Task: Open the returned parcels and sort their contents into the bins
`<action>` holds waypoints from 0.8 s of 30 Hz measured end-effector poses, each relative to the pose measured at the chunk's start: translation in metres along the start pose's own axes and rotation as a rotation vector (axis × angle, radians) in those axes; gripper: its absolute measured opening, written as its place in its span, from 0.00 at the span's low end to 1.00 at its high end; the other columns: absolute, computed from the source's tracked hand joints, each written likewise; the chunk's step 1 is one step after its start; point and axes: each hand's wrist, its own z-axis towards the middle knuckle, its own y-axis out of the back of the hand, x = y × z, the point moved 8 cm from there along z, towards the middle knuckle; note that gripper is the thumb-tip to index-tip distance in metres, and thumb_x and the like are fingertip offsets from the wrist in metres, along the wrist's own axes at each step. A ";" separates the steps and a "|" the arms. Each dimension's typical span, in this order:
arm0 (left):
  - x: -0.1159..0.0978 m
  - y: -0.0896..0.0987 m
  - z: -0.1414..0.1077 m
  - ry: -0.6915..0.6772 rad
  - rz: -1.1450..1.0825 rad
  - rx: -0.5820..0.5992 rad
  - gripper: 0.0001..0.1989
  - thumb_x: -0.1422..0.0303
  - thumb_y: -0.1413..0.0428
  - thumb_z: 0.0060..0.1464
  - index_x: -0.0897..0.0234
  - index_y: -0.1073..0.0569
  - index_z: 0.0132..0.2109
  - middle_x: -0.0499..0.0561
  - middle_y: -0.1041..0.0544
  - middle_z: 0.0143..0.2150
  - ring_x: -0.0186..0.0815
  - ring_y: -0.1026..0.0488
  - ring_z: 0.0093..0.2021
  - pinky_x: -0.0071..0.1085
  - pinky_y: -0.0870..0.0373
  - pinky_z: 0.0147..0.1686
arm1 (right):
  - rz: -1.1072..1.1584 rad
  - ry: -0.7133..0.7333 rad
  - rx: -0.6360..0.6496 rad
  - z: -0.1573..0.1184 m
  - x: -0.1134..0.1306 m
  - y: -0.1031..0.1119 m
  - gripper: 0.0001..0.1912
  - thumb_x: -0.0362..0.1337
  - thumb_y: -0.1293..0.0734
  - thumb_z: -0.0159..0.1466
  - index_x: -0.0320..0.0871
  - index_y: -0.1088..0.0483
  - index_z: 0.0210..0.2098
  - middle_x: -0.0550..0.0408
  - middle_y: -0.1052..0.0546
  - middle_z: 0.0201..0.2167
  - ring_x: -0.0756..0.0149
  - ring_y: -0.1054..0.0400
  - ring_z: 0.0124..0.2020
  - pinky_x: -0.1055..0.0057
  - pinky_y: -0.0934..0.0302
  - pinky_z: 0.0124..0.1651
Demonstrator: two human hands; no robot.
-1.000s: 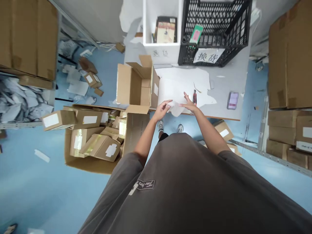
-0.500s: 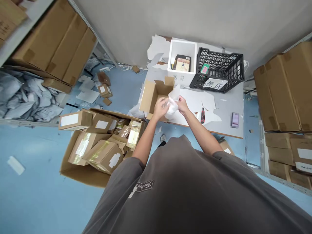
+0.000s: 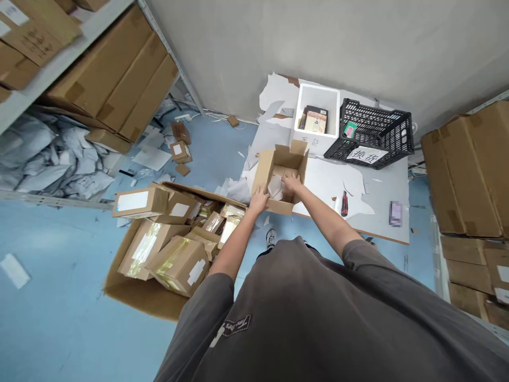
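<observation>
An open cardboard box (image 3: 282,206) stands at the left front of the table, its flaps spread. My left hand (image 3: 259,200) grips the near left edge of this box. Inside it lies a white wrapped bundle (image 3: 275,187). My right hand (image 3: 292,183) reaches into the box, its fingers at the right side of the bundle; whether they grip it cannot be made out. A red and black cutter (image 3: 344,203) lies on the table to the right.
Behind the box stand a white bin (image 3: 318,135) and a black crate (image 3: 371,132). A phone-like item (image 3: 395,214) lies at the table's right. A large carton (image 3: 145,305) full of parcels is at the left, near shelves (image 3: 71,58).
The white bundle has gone from between my hands into the box. My left hand has moved to the box edge, and my right hand into the box. The view has shifted.
</observation>
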 end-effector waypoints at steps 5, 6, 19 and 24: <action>-0.003 0.000 -0.003 0.030 -0.079 -0.096 0.16 0.73 0.35 0.63 0.56 0.16 0.57 0.56 0.40 0.85 0.52 0.35 0.80 0.47 0.28 0.73 | -0.089 -0.207 -0.010 -0.073 -0.027 -0.016 0.43 0.44 0.15 0.60 0.43 0.26 0.71 0.28 0.41 0.81 0.26 0.55 0.84 0.32 0.52 0.80; -0.006 0.003 -0.004 0.031 -0.106 -0.117 0.15 0.73 0.36 0.64 0.55 0.15 0.55 0.55 0.39 0.85 0.52 0.35 0.80 0.46 0.27 0.72 | -0.084 -0.263 -0.012 -0.089 -0.036 -0.017 0.46 0.47 0.14 0.59 0.44 0.27 0.72 0.27 0.42 0.81 0.23 0.57 0.84 0.31 0.53 0.79; -0.216 0.038 0.001 -0.479 -0.234 -0.243 0.08 0.67 0.38 0.69 0.51 0.14 0.49 0.48 0.31 0.80 0.54 0.31 0.77 0.50 0.20 0.67 | 0.178 -0.580 -0.412 -0.321 -0.185 0.041 0.42 0.44 0.17 0.61 0.49 0.28 0.73 0.35 0.43 0.80 0.27 0.39 0.76 0.34 0.37 0.73; -0.361 -0.008 0.010 -0.702 -0.242 -0.140 0.10 0.67 0.37 0.68 0.49 0.14 0.52 0.48 0.31 0.80 0.56 0.32 0.78 0.54 0.24 0.72 | 0.210 -0.782 -0.566 -0.461 -0.256 0.037 0.40 0.46 0.20 0.64 0.51 0.29 0.73 0.37 0.41 0.79 0.26 0.40 0.75 0.33 0.38 0.74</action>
